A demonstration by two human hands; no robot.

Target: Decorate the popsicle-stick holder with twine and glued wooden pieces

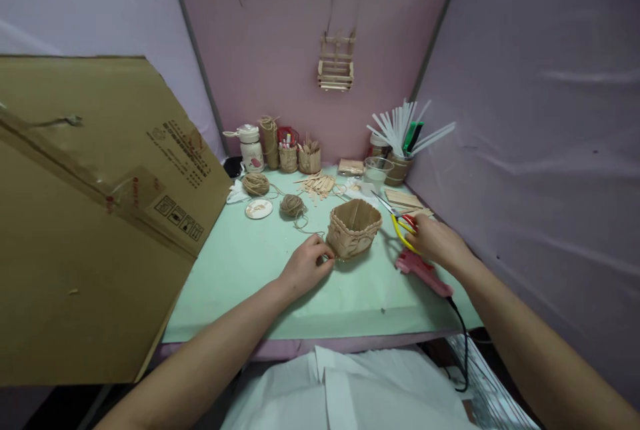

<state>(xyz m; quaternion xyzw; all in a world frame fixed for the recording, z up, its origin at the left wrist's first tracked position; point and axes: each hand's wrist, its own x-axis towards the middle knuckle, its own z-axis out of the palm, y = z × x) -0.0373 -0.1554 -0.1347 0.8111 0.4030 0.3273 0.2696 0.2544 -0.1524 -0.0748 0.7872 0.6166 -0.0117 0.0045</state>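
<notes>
Your left hand (307, 267) has its fingers at the lower edge of the wooden basket (349, 241); whether they are clamped cannot be told. Your right hand (434, 241) is clamped on the scissors (397, 215). The basket stands upright on the tabletop (230, 290), pink glue gun (424, 273) near your right hand.

So there's a huge brown cardboard panel (90, 230) hogging the left side, dark print and little boxed symbols on it. On the pink back wall (270, 37), a tiny slatted rack of pale wood (336, 77) hangs from two thin wires (331, 3), kinda cute tbh. Below, along the back of the table, there's a white lidded bottle (251, 153) with a reddish print, then a small tan pen holder (289, 161) stuffed with pens. Lilac panel (540, 117) covers the right side.
</notes>
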